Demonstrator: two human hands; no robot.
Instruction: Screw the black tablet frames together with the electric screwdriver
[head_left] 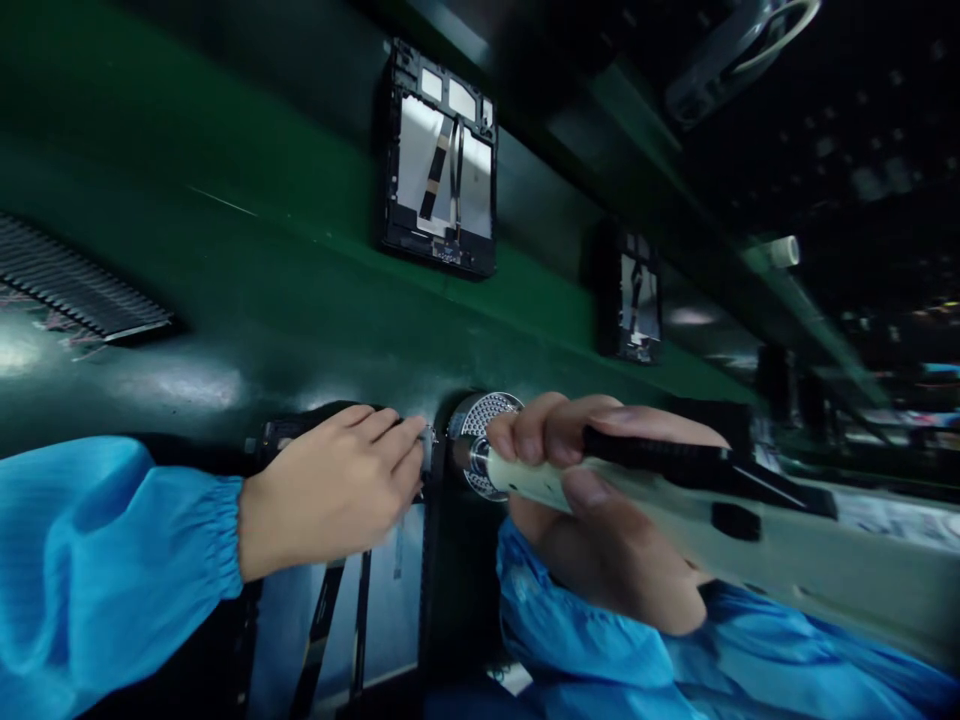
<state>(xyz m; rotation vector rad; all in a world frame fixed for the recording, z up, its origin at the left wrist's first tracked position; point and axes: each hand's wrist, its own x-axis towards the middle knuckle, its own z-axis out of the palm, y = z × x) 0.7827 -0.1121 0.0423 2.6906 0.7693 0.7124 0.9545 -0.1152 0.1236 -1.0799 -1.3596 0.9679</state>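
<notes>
In my right hand (600,480) is a pale electric screwdriver (675,510) with a black lever; my fingers wrap round its body. Its nose points left at a round metal disc full of small holes (491,412), overlapping it in view; I cannot tell if they touch. My left hand (337,490) lies palm down over the top end of a tablet frame (390,600), fingers stretched out side by side, thumb hidden. Dark ribbon cables (321,625) run down the frame's silvery inside. The part beneath my left fingers is covered.
A second open tablet frame (442,165) lies farther back on the green surface (285,260), and a third (637,295) sits to its right. At the far left is a stack of thin dark strips (82,285). A white label (511,679) shows near the bottom edge.
</notes>
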